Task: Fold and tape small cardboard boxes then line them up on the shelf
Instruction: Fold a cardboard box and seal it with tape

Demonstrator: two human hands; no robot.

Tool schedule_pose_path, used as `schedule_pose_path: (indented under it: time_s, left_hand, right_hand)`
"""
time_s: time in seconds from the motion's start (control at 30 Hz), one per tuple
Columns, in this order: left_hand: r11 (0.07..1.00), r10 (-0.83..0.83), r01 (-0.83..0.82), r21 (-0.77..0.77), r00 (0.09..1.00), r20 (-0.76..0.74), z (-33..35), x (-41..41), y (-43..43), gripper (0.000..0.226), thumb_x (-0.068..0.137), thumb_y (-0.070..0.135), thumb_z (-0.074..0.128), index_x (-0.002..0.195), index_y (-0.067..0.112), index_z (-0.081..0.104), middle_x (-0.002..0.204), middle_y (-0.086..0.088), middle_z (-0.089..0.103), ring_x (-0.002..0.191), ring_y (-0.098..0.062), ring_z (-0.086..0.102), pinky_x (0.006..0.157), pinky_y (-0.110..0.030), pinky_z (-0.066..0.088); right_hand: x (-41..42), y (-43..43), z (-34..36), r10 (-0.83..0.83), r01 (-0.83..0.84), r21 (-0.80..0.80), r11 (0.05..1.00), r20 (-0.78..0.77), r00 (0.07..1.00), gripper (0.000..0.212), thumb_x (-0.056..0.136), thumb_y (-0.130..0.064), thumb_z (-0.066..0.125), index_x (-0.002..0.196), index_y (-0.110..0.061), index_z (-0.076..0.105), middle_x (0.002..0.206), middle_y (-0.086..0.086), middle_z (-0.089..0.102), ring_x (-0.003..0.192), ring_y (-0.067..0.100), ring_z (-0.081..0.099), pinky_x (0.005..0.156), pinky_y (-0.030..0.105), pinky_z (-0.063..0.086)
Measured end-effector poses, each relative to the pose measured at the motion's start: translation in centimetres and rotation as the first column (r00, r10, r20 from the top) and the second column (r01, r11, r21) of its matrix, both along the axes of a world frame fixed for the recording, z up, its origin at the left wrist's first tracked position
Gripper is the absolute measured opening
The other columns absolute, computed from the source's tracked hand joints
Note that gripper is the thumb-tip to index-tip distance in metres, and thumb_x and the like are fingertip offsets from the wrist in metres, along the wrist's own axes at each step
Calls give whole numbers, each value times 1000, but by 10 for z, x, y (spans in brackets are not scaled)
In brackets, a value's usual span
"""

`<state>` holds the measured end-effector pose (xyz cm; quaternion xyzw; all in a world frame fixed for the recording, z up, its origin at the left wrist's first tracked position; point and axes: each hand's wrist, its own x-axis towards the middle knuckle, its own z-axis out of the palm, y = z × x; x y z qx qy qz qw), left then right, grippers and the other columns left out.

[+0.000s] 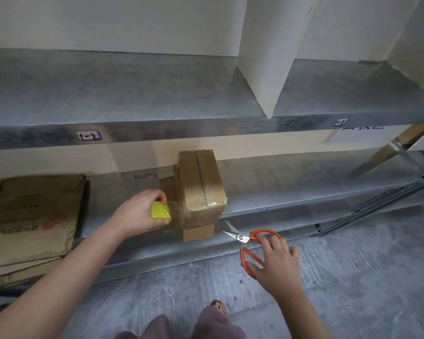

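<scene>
A small brown cardboard box (200, 184) stands on the lower metal shelf (291, 192), taped along its top seam, with a flap hanging over the shelf's front edge. My left hand (137, 212) grips a yellow-cored roll of clear tape (160, 210) at the box's left side, and a strip of tape runs from the roll onto the box. My right hand (278, 261) holds orange-handled scissors (251, 241) just right of the box, fingers in the handle loops, blades open and pointing at the box.
Flattened printed cardboard sheets (32, 216) are stacked on the lower shelf at the left. The upper shelf (132, 94) holds upright white dividers (272, 52). More cardboard and metal rails (387, 196) lie at the right. Below are the concrete floor and my legs (181, 326).
</scene>
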<state>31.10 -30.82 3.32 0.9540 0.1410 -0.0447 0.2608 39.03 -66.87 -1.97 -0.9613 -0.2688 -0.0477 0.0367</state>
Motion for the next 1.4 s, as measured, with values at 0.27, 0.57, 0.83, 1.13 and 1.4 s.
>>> schedule_pose_path:
  time_s: [0.27, 0.57, 0.83, 1.13, 1.4]
  left_hand:
    - [993, 115, -115, -7, 993, 0, 1, 2, -7, 46, 66, 43, 84, 97, 36, 50, 103, 12, 54, 96, -9, 50, 79, -29, 39]
    - [971, 238, -239, -9, 971, -27, -2, -10, -28, 46, 67, 42, 82, 98, 35, 49, 104, 11, 52, 100, -8, 51, 88, -30, 43]
    - [969, 247, -248, -8, 968, -35, -2, -13, -31, 45, 68, 39, 83, 99, 34, 50, 105, 12, 50, 100, -7, 50, 88, -24, 39]
    - [988, 152, -151, 23, 988, -4, 7, -3, -19, 46, 68, 39, 83, 103, 27, 56, 104, 9, 53, 100, -11, 50, 84, -23, 37]
    - [996, 89, -88, -25, 996, 26, 8, -5, -11, 46, 69, 39, 82, 104, 26, 55, 106, 9, 54, 101, -12, 50, 86, -26, 39]
  right_hand:
    - [104, 5, -19, -133, 160, 132, 978, -189, 973, 56, 75, -56, 70, 122, -28, 59, 118, -6, 59, 114, 21, 53, 84, 39, 33]
    - [166, 69, -58, 18, -36, -49, 998, -333, 943, 62, 92, -59, 46, 140, -22, 36, 135, 3, 46, 123, 23, 42, 89, 39, 34]
    - [138, 51, -44, 189, -172, 86, 981, -274, 943, 50, 97, -46, 47, 145, -35, 40, 150, -6, 38, 139, 18, 30, 106, 45, 29]
    - [42, 65, 32, 398, -343, 319, 884, -123, 909, 52, 99, -50, 35, 147, -31, 40, 153, -7, 36, 144, 13, 26, 117, 38, 20]
    - [15, 113, 23, 383, -326, 272, 905, -194, 903, 55, 101, -37, 43, 153, -26, 27, 158, -6, 28, 148, 14, 17, 121, 29, 12]
